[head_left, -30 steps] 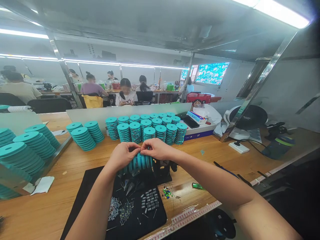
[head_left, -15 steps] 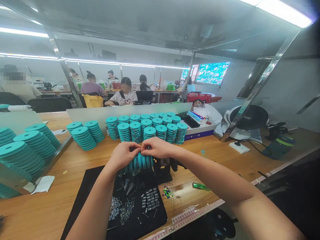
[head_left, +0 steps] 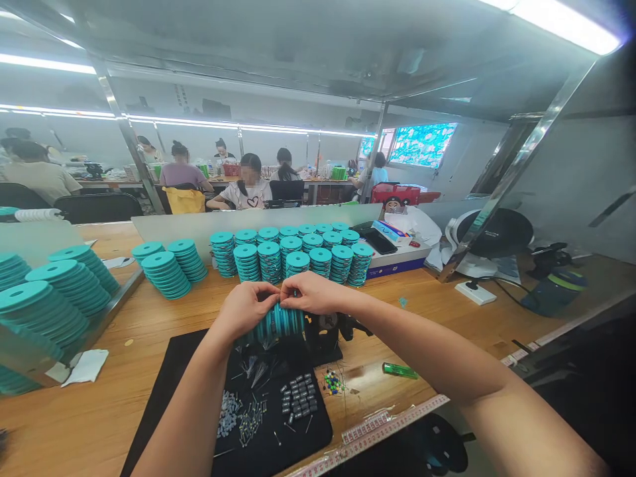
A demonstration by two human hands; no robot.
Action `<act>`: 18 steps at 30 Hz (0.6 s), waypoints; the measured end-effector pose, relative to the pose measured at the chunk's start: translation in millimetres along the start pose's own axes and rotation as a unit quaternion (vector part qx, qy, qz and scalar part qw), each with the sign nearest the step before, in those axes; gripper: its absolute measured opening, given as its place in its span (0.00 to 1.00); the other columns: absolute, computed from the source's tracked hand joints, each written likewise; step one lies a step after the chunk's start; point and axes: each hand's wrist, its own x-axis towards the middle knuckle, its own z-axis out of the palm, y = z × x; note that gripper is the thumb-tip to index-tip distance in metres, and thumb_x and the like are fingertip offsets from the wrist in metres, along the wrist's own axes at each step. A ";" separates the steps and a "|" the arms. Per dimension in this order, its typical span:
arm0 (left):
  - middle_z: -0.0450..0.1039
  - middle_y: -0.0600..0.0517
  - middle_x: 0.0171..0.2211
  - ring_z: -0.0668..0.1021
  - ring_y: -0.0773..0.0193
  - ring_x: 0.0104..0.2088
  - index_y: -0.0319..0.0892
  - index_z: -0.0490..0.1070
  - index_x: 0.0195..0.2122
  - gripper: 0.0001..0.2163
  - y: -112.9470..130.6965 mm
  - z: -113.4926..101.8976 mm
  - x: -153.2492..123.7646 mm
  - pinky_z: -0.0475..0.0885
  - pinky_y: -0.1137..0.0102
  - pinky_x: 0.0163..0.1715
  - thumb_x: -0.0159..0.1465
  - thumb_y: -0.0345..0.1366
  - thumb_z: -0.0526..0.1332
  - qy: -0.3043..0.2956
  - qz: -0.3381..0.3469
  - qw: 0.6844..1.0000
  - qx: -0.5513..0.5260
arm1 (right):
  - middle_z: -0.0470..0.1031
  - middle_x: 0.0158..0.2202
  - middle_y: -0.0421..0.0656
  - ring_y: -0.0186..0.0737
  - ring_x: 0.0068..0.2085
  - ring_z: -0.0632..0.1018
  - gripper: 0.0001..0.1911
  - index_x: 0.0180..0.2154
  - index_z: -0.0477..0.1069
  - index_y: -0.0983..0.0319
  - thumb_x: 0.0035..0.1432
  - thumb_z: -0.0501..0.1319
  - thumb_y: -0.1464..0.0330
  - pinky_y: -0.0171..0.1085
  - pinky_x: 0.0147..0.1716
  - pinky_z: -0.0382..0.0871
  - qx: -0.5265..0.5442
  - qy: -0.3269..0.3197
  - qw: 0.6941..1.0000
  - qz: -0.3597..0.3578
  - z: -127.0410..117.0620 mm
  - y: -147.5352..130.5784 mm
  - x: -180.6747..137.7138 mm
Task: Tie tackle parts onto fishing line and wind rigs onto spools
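Observation:
My left hand [head_left: 252, 306] and my right hand [head_left: 309, 293] meet fingertip to fingertip, both pinched closed. Whatever sits between the fingertips is too small to make out. Just under them lies a row of teal spools [head_left: 282, 323] on its side, partly covered by my fingers and touching or nearly touching them. A black winding device [head_left: 325, 334] stands at the row's right end. On the black mat [head_left: 293, 447] below are thin clear strands [head_left: 257, 372], small grey pieces [head_left: 227, 416], metal pins [head_left: 253, 423] and dark labelled blocks [head_left: 299, 396].
Stacked teal spools [head_left: 271, 264] line the back of the table, with more stacks [head_left: 47, 311] at the left. Colored-head pins [head_left: 332, 382], a green lighter-like object [head_left: 400, 371] and a tape measure [head_left: 368, 424] lie in front. A phone [head_left: 380, 241] and a fan [head_left: 491, 232] are at right.
My hands stay pinched in almost the same spot above the spools. In the background, the person at far left has shifted slightly.

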 end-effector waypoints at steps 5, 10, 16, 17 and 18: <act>0.82 0.52 0.30 0.78 0.58 0.30 0.44 0.81 0.35 0.14 -0.4 0.6 0.0 0.68 0.70 0.31 0.59 0.43 0.58 -0.005 -0.003 1.000 0.001 | 0.70 0.28 0.37 0.33 0.29 0.68 0.04 0.34 0.74 0.64 0.60 0.62 0.70 0.31 0.28 0.56 0.007 -0.044 0.999 -0.007 -5.8 -0.5 3.5; 0.80 0.53 0.27 0.75 0.61 0.26 0.44 0.81 0.35 0.14 0.0 0.8 -0.1 0.66 0.70 0.28 0.59 0.43 0.57 -0.007 -0.009 1.000 0.006 | 0.64 0.25 0.35 0.32 0.27 0.65 0.08 0.35 0.72 0.63 0.63 0.59 0.65 0.31 0.25 0.55 0.025 -0.120 0.992 -0.009 -15.3 5.3 11.6; 0.81 0.52 0.28 0.76 0.60 0.28 0.44 0.81 0.37 0.14 2.5 0.8 -0.4 0.66 0.71 0.29 0.60 0.41 0.55 -0.006 0.000 1.000 0.004 | 0.63 0.25 0.34 0.32 0.28 0.64 0.09 0.34 0.70 0.63 0.63 0.59 0.64 0.31 0.27 0.56 0.034 -0.183 0.982 -0.032 -20.6 12.6 22.4; 0.81 0.53 0.28 0.76 0.60 0.27 0.45 0.81 0.37 0.14 2.7 1.0 -0.3 0.66 0.71 0.28 0.61 0.40 0.55 -0.007 0.003 1.000 0.003 | 0.63 0.26 0.34 0.32 0.28 0.64 0.09 0.34 0.70 0.63 0.63 0.58 0.64 0.31 0.28 0.57 0.035 -0.191 0.980 -0.038 -21.4 12.9 23.8; 0.81 0.53 0.28 0.76 0.60 0.27 0.45 0.81 0.37 0.14 2.6 1.2 -0.2 0.66 0.71 0.28 0.61 0.40 0.55 -0.008 0.006 1.000 0.003 | 0.63 0.26 0.34 0.32 0.29 0.65 0.09 0.33 0.70 0.62 0.63 0.58 0.64 0.31 0.28 0.57 0.034 -0.198 0.979 -0.044 -22.3 12.8 24.8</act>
